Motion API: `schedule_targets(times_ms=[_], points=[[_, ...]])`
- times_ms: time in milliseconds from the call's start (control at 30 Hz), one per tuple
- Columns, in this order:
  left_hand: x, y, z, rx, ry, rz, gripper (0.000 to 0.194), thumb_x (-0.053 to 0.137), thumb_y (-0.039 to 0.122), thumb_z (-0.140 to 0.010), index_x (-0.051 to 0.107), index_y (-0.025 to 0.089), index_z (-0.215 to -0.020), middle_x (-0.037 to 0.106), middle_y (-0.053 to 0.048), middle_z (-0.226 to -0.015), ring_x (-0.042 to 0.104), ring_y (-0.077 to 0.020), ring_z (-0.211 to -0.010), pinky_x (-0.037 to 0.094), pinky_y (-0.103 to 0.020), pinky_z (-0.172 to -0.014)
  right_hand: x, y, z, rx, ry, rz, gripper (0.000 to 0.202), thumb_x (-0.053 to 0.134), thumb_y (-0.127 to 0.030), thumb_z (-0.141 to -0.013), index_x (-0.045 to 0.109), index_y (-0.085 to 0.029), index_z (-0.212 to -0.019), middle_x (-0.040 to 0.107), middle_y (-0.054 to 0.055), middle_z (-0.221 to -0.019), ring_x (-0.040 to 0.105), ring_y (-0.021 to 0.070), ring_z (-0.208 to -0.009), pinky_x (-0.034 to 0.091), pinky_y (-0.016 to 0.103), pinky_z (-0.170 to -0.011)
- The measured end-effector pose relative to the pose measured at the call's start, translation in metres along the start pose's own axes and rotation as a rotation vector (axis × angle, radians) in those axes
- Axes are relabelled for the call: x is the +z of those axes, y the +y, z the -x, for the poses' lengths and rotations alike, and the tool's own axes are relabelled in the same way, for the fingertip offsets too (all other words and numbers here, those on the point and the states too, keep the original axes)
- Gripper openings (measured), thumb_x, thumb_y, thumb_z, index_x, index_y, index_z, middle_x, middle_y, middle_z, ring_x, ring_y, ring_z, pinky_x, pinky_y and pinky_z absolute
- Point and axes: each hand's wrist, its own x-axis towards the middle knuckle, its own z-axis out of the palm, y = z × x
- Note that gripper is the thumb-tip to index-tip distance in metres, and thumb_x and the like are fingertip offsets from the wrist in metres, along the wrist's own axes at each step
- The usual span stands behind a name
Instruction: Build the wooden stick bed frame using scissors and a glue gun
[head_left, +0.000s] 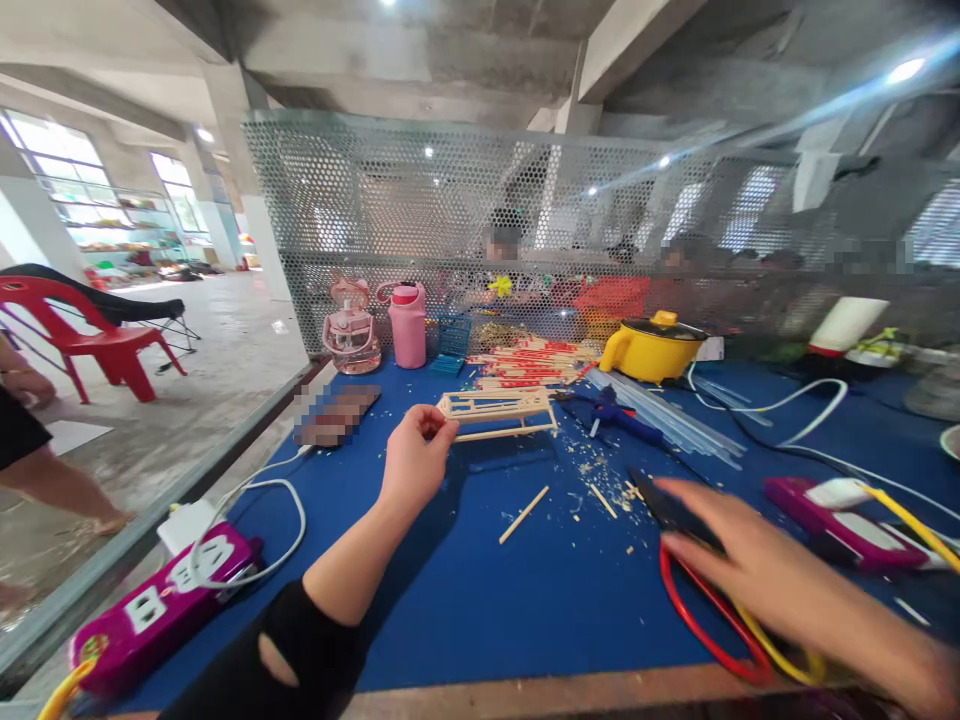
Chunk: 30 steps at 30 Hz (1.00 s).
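Observation:
Between the thumb and fingers of my left hand (420,445) is the left end of a small frame (502,408) built from thin wooden sticks, raised over the blue table top. On the right, my right hand (739,540), blurred, has its thumb and fingers around the dark part of scissors (679,515). Their red and yellow handle loops hang toward the table's front edge. A loose wooden stick (523,515) lies between my hands, and a shorter stick (602,500) rests among wood scraps. Beyond them lies a blue glue gun (626,418).
Red-marked sticks (532,362) are heaped at the back, beside clear glue sticks (667,410) and a yellow pot (652,352). Two bottles (409,328) stand by the mesh screen (420,220). Purple power strips (169,600) with cables flank both sides. People sit behind the mesh.

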Motion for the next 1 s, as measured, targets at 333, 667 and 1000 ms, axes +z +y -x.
schedule_targets(times_ms=[333, 667, 1000], points=[[-0.004, -0.006, -0.002, -0.021, -0.062, -0.029, 0.022, 0.066, 0.037, -0.068, 0.054, 0.020, -0.074, 0.057, 0.005, -0.057, 0.044, -0.0100, -0.047, 0.030, -0.022, -0.049, 0.026, -0.017, 0.038, 0.252, 0.082, 0.180, 0.046, 0.033, -0.032, -0.090, 0.062, -0.019, -0.123, 0.058, 0.008, -0.130, 0.062, 0.0318, -0.103, 0.054, 0.049, -0.079], [-0.006, -0.005, -0.002, -0.034, -0.153, -0.135, 0.021, 0.067, 0.035, -0.067, 0.053, 0.020, -0.071, 0.061, 0.002, -0.060, 0.050, -0.0107, -0.050, 0.032, -0.022, -0.050, -0.032, -0.046, -0.058, 0.222, -0.005, 0.242, 0.038, 0.050, -0.037, -0.084, 0.065, -0.018, -0.112, 0.063, 0.017, -0.120, 0.059, 0.0381, -0.104, 0.046, 0.054, -0.082], [0.008, 0.025, 0.023, -0.286, -0.145, 0.231, 0.036, 0.075, 0.031, -0.061, 0.042, 0.019, -0.070, 0.061, 0.004, -0.058, 0.051, -0.0071, -0.049, 0.031, -0.017, -0.048, -0.007, -0.131, -0.095, -0.031, 0.231, -0.799, 0.036, 0.051, -0.051, -0.084, 0.053, -0.020, -0.067, 0.051, 0.000, -0.061, 0.047, 0.0130, -0.058, 0.039, 0.027, -0.056]])
